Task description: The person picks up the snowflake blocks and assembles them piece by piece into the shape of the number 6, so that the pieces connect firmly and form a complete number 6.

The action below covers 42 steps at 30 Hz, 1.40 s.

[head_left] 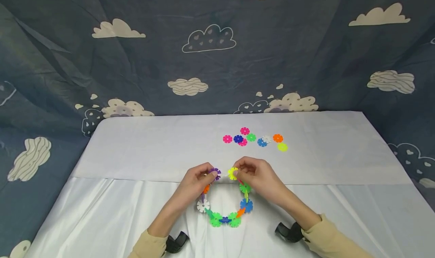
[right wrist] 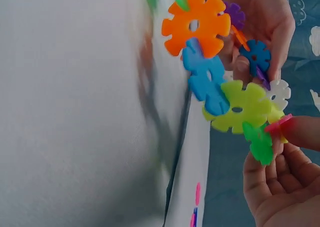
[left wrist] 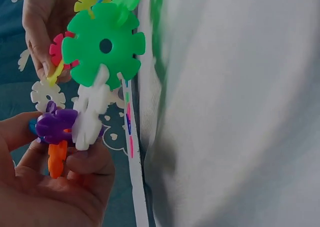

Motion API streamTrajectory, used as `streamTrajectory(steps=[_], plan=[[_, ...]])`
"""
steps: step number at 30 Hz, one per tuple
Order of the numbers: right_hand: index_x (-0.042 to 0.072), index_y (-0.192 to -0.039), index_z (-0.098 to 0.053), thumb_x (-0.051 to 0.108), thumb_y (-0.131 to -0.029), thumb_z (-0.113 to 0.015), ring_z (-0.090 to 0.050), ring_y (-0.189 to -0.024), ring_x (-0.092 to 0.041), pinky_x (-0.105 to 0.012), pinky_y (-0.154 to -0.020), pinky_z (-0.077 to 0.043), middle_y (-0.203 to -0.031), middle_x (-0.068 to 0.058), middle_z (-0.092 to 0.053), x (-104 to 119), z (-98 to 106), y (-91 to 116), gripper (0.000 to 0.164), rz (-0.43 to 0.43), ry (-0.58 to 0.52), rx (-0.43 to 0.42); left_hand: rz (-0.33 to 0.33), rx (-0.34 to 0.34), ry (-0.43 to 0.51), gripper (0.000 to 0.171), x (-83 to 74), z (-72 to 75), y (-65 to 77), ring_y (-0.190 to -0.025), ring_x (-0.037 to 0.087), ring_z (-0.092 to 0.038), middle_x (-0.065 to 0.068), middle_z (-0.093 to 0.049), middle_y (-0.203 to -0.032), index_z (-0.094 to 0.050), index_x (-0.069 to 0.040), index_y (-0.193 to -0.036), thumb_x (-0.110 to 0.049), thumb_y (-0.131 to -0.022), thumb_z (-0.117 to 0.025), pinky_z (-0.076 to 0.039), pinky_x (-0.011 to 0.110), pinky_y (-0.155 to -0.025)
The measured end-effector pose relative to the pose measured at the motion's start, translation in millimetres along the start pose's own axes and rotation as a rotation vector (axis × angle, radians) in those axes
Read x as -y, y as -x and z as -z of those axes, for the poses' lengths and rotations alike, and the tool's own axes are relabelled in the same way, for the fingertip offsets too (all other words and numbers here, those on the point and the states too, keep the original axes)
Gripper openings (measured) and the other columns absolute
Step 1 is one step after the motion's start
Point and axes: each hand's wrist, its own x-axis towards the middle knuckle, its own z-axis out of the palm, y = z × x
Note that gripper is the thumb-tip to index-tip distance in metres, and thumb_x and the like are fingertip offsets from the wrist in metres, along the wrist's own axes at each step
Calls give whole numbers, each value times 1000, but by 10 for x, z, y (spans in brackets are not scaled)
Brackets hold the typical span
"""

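A chain of interlocking plastic snowflake discs [head_left: 215, 219] curves in a ring, with the gap between its ends at the far side. My left hand [head_left: 197, 179] grips the chain's left end by a purple disc [head_left: 217, 171]. At the other end, my right hand [head_left: 257, 175] pinches the chain by a yellow disc [head_left: 232, 172]. Between the two hands appears a white disc [right wrist: 280, 93], close to the left hand's end. The near side carries green discs [head_left: 234, 220] around a dark blue one [head_left: 225, 220]. Some discs are partly hidden behind the fingers.
Loose discs lie farther back on the white cloth-covered table [head_left: 153, 148], among them pink [head_left: 227, 139], orange [head_left: 278, 138] and yellow ones [head_left: 283, 147]. Black straps [head_left: 177, 243] show at both wrists. A dark cloud-patterned curtain [head_left: 210, 69] stands behind the table.
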Motion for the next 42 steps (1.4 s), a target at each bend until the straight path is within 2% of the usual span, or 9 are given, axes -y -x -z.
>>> streamTrajectory(steps=[4,8,13,18,23,27,32,36,42], plan=[[12,-96,-68,3,-91,-69,-60,-70,-19,-28,-62,-53,-80,-5,-63,22,-25,40,10,41,44,17,-8,19,7,18,-17,-6,23,-67,17,-44,7,-49,-72,-61,-2,-88,-18,-98,-60,-36,27,-66],[14,-94,-68,2,-91,-69,-60,-70,-17,-28,-62,-52,-77,-1,-62,50,-42,88,12,70,65,22,-10,27,-14,16,-31,-9,51,-70,18,-46,6,-50,-73,-61,-3,-87,-15,-97,-60,-37,28,-68],[14,-93,-68,2,-90,-70,-59,-69,-17,-28,-61,-51,-78,-1,-62,92,-50,133,13,90,57,-6,-25,38,-28,19,-37,-20,68,-68,17,-45,3,-46,-70,-60,-1,-88,-16,-98,-59,-37,28,-67],[14,-93,-68,3,-90,-70,-59,-70,-16,-29,-62,-50,-78,-2,-62,108,-60,157,12,88,57,-44,-52,52,16,21,-17,-44,49,-66,17,-42,3,-43,-70,-57,3,-87,-15,-99,-57,-35,27,-66],[15,-92,-68,2,-91,-69,-58,-68,-15,-28,-59,-49,-75,0,-61,108,-89,183,13,72,82,-92,-56,52,77,20,-5,-78,37,-66,18,-42,4,-44,-71,-56,1,-85,-14,-98,-58,-35,27,-65],[17,-92,-68,3,-92,-68,-56,-67,-15,-28,-57,-47,-74,3,-59,130,-112,197,14,86,107,-115,-58,38,89,19,-8,-92,47,-66,19,-44,9,-48,-72,-57,1,-85,-13,-99,-58,-37,27,-65],[17,-93,-68,4,-91,-69,-57,-70,-16,-29,-61,-50,-75,3,-59,115,-107,193,14,82,92,-118,-62,17,82,18,-21,-95,59,-67,19,-47,20,-52,-78,-60,-1,-86,-14,-99,-58,-40,27,-65],[19,-94,-69,7,-92,-69,-58,-73,-17,-29,-62,-50,-79,3,-61,74,-82,197,13,56,77,-131,-35,24,78,18,-30,-103,61,-62,21,-47,23,-54,-79,-62,-4,-89,-18,-99,-59,-38,25,-56],[17,-103,-70,13,-96,-65,-60,-90,-18,-34,-77,-52,-97,4,-66,55,-45,210,10,15,38,-133,33,51,76,25,-94,-120,77,-57,32,-61,26,-59,-92,-66,-6,-99,-31,-99,-61,-38,24,-37]])
